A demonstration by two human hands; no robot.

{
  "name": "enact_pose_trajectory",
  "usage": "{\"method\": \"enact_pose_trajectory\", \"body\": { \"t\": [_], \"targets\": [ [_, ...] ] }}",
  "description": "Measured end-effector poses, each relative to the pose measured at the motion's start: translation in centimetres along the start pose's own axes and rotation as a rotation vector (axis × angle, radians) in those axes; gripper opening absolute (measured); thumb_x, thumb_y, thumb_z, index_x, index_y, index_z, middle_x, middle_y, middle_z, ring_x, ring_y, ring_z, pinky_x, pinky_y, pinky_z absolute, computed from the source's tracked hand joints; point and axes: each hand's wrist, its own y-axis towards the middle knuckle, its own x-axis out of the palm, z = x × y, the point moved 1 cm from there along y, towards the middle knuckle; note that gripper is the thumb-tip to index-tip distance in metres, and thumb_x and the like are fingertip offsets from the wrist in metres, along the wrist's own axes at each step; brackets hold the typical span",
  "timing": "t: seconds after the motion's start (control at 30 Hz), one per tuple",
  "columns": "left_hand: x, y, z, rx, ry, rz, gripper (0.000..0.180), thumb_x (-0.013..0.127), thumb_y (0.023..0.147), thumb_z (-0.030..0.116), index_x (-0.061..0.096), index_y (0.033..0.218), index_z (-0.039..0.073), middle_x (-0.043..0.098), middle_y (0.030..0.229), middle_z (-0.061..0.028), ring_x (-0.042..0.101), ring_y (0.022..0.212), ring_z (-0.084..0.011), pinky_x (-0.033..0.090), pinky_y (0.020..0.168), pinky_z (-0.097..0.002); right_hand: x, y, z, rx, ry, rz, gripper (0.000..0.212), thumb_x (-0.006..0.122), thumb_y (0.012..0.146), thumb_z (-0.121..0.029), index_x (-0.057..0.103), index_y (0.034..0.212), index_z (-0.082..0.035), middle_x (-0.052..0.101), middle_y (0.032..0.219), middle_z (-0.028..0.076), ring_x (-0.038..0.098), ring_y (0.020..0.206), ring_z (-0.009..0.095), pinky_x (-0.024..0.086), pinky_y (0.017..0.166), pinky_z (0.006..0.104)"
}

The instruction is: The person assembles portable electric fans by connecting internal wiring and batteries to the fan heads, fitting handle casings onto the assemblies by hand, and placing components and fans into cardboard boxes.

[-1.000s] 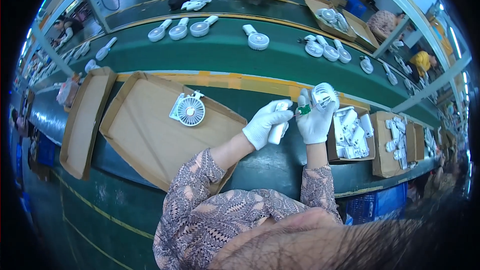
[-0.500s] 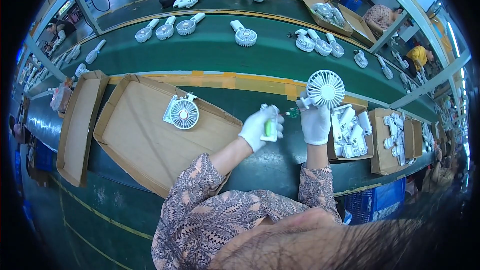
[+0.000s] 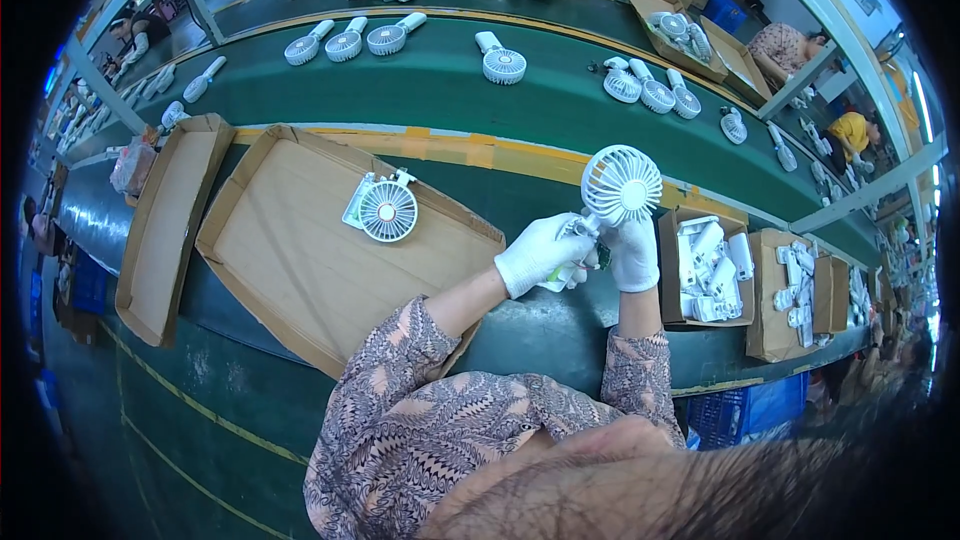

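Over at the left of the frame, a narrow cardboard tray (image 3: 172,225) sits slantwise, and beside it lies a wider cardboard tray (image 3: 290,250) with a white fan unit (image 3: 389,212) near its far edge, well apart from the worker's hands. Right of centre, the gloved left hand (image 3: 545,255) has its fingers curled around a white casing (image 3: 553,285), mostly covered, with a touch of green showing under the glove. Just up and to the right of that hand is the fan head (image 3: 622,185), its round grille tipped up, its lower end reaching down between the two gloves. The gloved right hand (image 3: 634,258) grasps it from below, right against the rim, though I can't make out those fingers behind it. Both hands are above the dark tabletop (image 3: 530,345). Just past the right glove stands a cardboard box (image 3: 671,270) heaped with white plastic parts (image 3: 712,270), and farther right another open box (image 3: 768,290) carries more white pieces (image 3: 797,275).
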Motion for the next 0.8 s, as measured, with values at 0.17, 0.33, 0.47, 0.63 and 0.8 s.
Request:
{"method": "enact_pose_trajectory", "body": {
  "t": [0.17, 0.33, 0.47, 0.63, 0.8],
  "targets": [
    [0.1, -0.3, -0.1, 0.065, 0.078, -0.058, 0.028, 0.057, 0.087, 0.022, 0.050, 0.105, 0.002, 0.061, 0.083, -0.0092, 0.061, 0.063, -0.0141, 0.050, 0.056, -0.0255, -0.2, -0.2, 0.0, 0.125, -0.091, 0.049, 0.071, 0.067, 0.066, -0.021, 0.039, 0.128, 0.002, 0.054, 0.117, 0.010, 0.056, 0.106, 0.020, 0.046, 0.091, 0.0323],
    [-0.3, 0.2, -0.8, 0.139, 0.100, -0.025, 0.032, 0.052, 0.090, 0.030, 0.051, 0.103, 0.001, 0.060, 0.078, -0.0087, 0.060, 0.061, -0.0148, 0.051, 0.054, -0.0265, -0.3, -0.1, 0.2, 0.117, -0.075, 0.031, 0.067, 0.065, 0.069, -0.022, 0.040, 0.128, 0.001, 0.054, 0.117, 0.009, 0.053, 0.107, 0.018, 0.045, 0.090, 0.0309],
    [-1.1, 0.7, -0.5, 0.023, -0.195, 0.073, 0.034, 0.045, 0.092, 0.033, 0.054, 0.097, 0.001, 0.058, 0.071, -0.0083, 0.059, 0.054, -0.0187, 0.049, 0.044, -0.0305, -0.2, 0.5, 0.7, 0.107, -0.260, -0.018, 0.050, 0.055, 0.082, -0.017, 0.041, 0.126, 0.004, 0.055, 0.114, 0.010, 0.053, 0.101, 0.016, 0.042, 0.087, 0.0280],
    [-3.3, 2.0, -0.9, 0.037, -0.400, 0.185, 0.032, 0.047, 0.092, 0.036, 0.054, 0.095, 0.004, 0.057, 0.069, -0.0059, 0.057, 0.050, -0.0180, 0.049, 0.043, -0.0309, 1.3, 0.0, 0.0, 0.216, -0.541, 0.076, 0.047, 0.053, 0.082, -0.005, 0.041, 0.126, 0.006, 0.054, 0.115, 0.014, 0.054, 0.098, 0.016, 0.043, 0.084, 0.0266],
    [-3.7, 2.7, -1.6, 0.144, -0.277, 0.250, 0.024, 0.046, 0.092, 0.028, 0.053, 0.096, 0.005, 0.058, 0.070, -0.0076, 0.058, 0.051, -0.0177, 0.050, 0.044, -0.0306, 2.5, -0.6, 0.3, 0.094, -0.514, 0.041, 0.051, 0.054, 0.078, 0.003, 0.040, 0.127, 0.005, 0.053, 0.116, 0.015, 0.055, 0.100, 0.017, 0.045, 0.082, 0.0275]
  ]
}}
